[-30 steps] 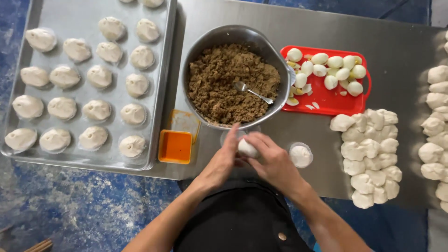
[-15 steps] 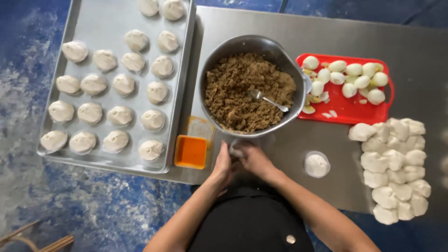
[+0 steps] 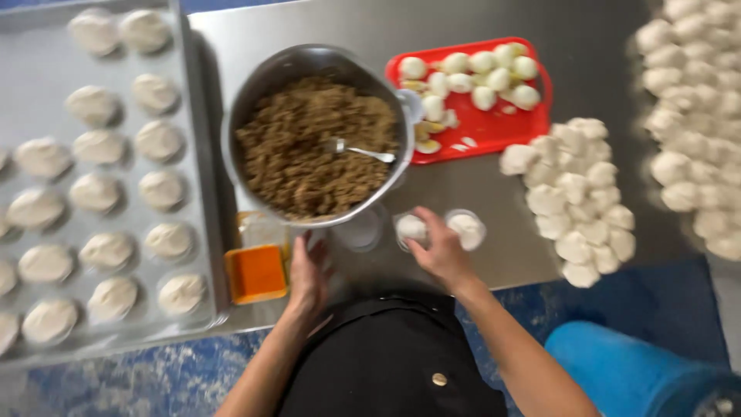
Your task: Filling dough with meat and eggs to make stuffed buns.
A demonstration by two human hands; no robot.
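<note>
Hands once joined below the bowl [image 3: 316, 135] have parted: right hand [image 3: 441, 253] rests curled fingers on a dough ball [image 3: 411, 228] just right of the bowl's near rim; left hand [image 3: 309, 274], open and empty, sits beneath it.

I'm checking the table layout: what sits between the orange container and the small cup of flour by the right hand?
In the head view, between the orange container and the flour cup lie the left hand, a clear empty cup and a dough-filled cup.

No packages, labels, signs or screens visible.
</note>
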